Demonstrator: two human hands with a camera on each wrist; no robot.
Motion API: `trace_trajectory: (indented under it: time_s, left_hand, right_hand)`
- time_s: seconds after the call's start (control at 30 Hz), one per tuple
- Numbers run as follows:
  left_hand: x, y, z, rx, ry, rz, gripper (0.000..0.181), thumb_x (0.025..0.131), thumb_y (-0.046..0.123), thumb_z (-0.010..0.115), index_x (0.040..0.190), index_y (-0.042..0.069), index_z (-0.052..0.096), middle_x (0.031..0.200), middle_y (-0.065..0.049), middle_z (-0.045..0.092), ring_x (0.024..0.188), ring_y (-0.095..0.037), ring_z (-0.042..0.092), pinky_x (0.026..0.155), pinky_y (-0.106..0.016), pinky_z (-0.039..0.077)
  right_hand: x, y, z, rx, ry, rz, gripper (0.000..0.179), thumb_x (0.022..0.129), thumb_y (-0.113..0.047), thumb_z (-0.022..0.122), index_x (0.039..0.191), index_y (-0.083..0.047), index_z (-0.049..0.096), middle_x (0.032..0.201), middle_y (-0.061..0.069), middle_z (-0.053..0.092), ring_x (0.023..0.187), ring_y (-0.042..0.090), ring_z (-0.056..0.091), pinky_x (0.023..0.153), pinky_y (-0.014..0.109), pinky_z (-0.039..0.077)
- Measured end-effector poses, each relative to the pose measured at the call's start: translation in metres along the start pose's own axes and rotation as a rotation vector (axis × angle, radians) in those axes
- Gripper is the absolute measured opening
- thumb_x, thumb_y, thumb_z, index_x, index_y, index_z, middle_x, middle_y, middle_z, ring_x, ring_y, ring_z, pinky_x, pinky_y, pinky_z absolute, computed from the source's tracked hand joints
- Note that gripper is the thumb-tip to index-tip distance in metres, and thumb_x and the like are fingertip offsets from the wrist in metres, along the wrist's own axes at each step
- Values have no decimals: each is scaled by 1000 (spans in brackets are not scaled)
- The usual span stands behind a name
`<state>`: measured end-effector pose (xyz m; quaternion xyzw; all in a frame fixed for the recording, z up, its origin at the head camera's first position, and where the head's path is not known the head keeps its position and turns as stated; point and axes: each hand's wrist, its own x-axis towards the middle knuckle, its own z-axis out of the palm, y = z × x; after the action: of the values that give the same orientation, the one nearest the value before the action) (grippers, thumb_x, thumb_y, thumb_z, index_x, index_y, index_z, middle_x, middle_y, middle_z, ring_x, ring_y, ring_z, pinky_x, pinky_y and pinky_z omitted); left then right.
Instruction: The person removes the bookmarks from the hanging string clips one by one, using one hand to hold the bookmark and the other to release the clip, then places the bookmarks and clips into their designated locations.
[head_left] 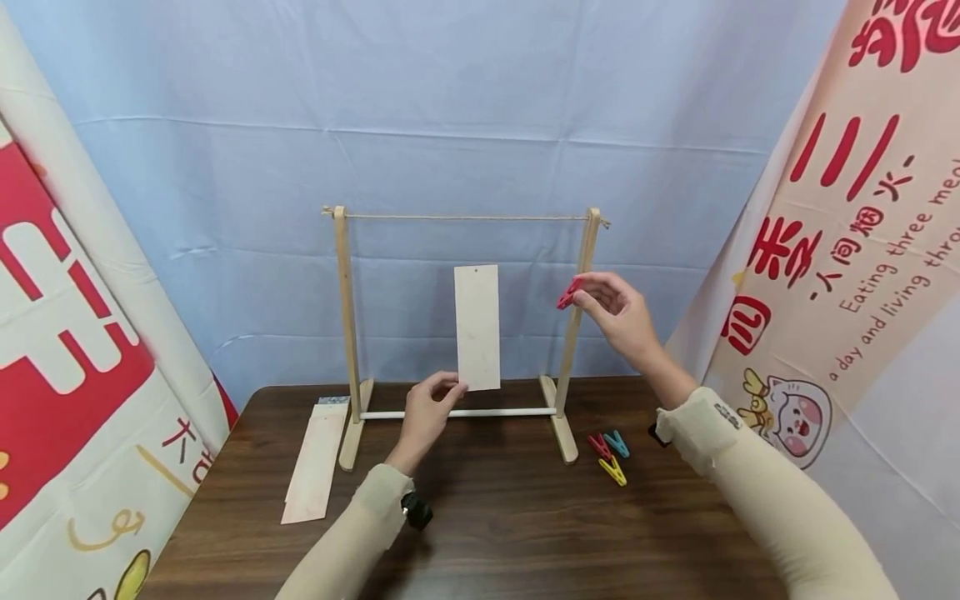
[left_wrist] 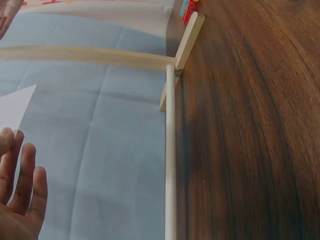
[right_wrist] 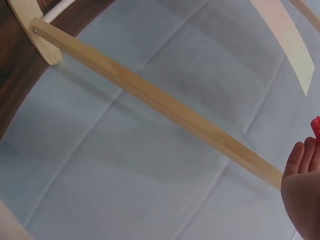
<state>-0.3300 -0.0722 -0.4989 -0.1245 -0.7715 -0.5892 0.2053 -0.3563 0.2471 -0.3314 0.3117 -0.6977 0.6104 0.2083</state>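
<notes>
My left hand point(head_left: 431, 410) pinches a pale blank card point(head_left: 477, 329) by its lower left corner. The card stands upright in the air, a small hole near its top edge, below the string point(head_left: 465, 218) of a wooden frame point(head_left: 346, 317). In the left wrist view the card point(left_wrist: 14, 111) shows only in part, between thumb and fingers. Near the frame's right post, my right hand point(head_left: 617, 315) pinches a red clothespin point(head_left: 569, 293). Only a bit of that clothespin point(right_wrist: 316, 126) appears at the edge of the right wrist view.
Several more pale cards point(head_left: 315, 467) lie stacked on the dark wooden table point(head_left: 510, 525), left of the frame. Right of it lie a red clothespin point(head_left: 600, 446), a blue clothespin point(head_left: 617, 443) and a yellow clothespin point(head_left: 612, 471). A white rod point(head_left: 510, 412) joins the frame's feet.
</notes>
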Motion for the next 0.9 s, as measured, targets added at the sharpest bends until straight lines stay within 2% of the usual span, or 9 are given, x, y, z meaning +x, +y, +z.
trace_trajectory:
  time_s: [0.2, 0.43, 0.73, 0.9]
  left_hand:
    - [-4, -3, -5, -8, -4, -17, 10, 97, 16, 83, 104, 9, 81, 93, -7, 81, 88, -29, 77, 76, -23, 54]
    - [-8, -6, -8, 35, 11, -26, 11, 96, 19, 84, 104, 11, 82, 93, -3, 81, 86, -18, 77, 77, -24, 54]
    - [-16, -9, -16, 42, 12, -46, 13, 97, 19, 83, 108, 11, 81, 97, -3, 81, 90, -21, 77, 78, -28, 57]
    - [-18, -12, -19, 49, 11, -34, 13, 98, 21, 82, 107, 12, 82, 97, -2, 81, 90, -20, 76, 76, -28, 58]
  right_hand:
    - [-9, 9, 2, 8, 9, 19, 29, 103, 8, 66, 130, 16, 63, 110, 5, 75, 100, 9, 72, 92, 21, 57]
    - [-18, 14, 4, 30, 25, 35, 31, 102, 6, 68, 130, 18, 62, 109, 3, 75, 100, 10, 71, 91, 20, 56]
    - [-30, 21, 4, 37, 11, 68, 33, 103, 6, 67, 134, 16, 62, 112, 8, 74, 102, 10, 70, 91, 20, 56]
    - [-39, 27, 3, 14, 1, 94, 35, 104, 2, 68, 137, 12, 62, 118, 9, 74, 107, 11, 69, 95, 20, 55]
